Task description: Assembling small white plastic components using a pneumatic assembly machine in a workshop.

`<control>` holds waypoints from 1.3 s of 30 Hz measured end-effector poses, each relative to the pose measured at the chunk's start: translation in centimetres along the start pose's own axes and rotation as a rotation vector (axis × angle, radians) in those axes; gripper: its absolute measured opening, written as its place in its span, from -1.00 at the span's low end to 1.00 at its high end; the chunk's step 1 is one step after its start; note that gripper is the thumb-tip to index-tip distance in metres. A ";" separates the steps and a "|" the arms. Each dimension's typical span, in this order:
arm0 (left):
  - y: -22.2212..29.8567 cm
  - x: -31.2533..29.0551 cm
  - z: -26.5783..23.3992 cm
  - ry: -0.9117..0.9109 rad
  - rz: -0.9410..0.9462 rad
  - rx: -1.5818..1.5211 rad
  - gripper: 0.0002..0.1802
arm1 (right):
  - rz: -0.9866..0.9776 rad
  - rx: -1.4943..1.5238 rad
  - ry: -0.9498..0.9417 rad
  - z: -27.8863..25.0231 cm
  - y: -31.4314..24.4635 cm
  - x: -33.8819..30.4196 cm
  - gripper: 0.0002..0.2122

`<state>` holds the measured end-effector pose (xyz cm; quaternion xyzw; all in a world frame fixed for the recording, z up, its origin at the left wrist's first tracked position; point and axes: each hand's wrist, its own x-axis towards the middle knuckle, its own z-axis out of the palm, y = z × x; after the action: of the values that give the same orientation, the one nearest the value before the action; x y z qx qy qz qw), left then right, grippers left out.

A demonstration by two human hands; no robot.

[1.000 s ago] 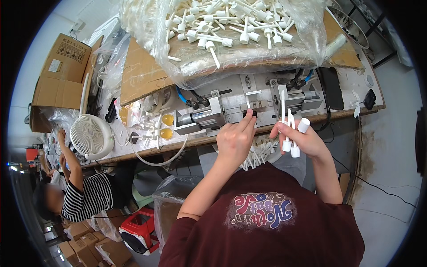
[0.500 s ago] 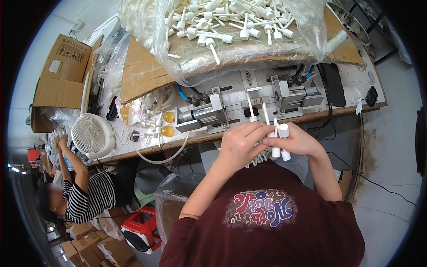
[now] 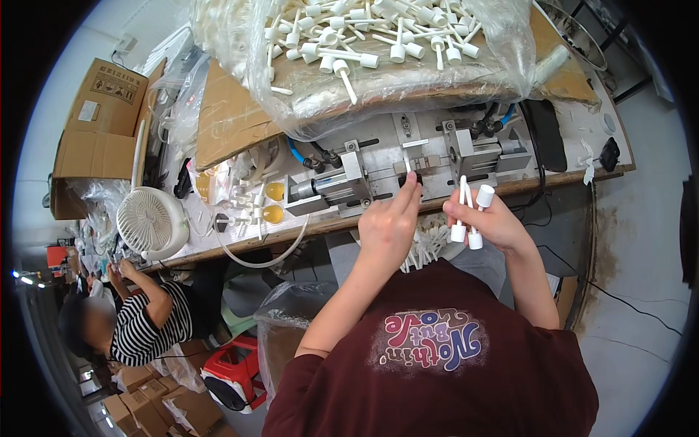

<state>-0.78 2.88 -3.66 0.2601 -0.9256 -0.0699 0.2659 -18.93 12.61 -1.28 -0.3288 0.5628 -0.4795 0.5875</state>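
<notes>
My left hand [image 3: 391, 227] reaches up to the middle of the metal clamping fixture [image 3: 357, 178], fingers drawn together. Its fingertips are closed at the lower end of a white capped stick [image 3: 408, 159], whose cap they hide. The stick's thin end points away from me, toward the fixture's centre block [image 3: 419, 165]. To the right, in front of the bench edge, my right hand [image 3: 499, 224] grips a few white capped sticks [image 3: 475, 239]. Their round caps face different ways. More white sticks [image 3: 426, 244] lie in a bundle below the hands, near my lap.
A large heap of white capped sticks [image 3: 349, 54] lies on cardboard and clear plastic at the back. A white fan [image 3: 151, 221], yellow round pieces [image 3: 273, 213] and a curved hose [image 3: 269, 264] are at left. A person in a striped top [image 3: 149, 324] works far left.
My left hand has left my right hand and moved up to the capped stick at the fixture. My right hand has shifted slightly right, still gripping sticks. The other person's arms have lowered.
</notes>
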 end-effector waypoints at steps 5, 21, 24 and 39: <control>-0.4 0.6 -0.4 0.006 -0.030 -0.062 -0.69 | -0.086 -0.025 0.071 -0.2 0.3 -0.2 -0.81; 1.3 -0.3 -2.8 0.058 -0.022 -0.571 -0.62 | -0.159 0.081 0.258 2.3 1.3 1.3 -0.65; 0.5 -0.5 -1.9 0.122 -0.074 -0.356 -0.63 | -0.131 0.033 0.272 1.7 0.9 1.0 -0.68; -0.6 0.5 -0.1 0.090 0.027 -0.044 -0.66 | -0.237 0.240 0.433 1.1 1.6 0.4 -0.77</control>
<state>-0.87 2.12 -3.52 0.2447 -0.9143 -0.0748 0.3138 -17.58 12.55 -2.71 -0.2104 0.5721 -0.6672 0.4281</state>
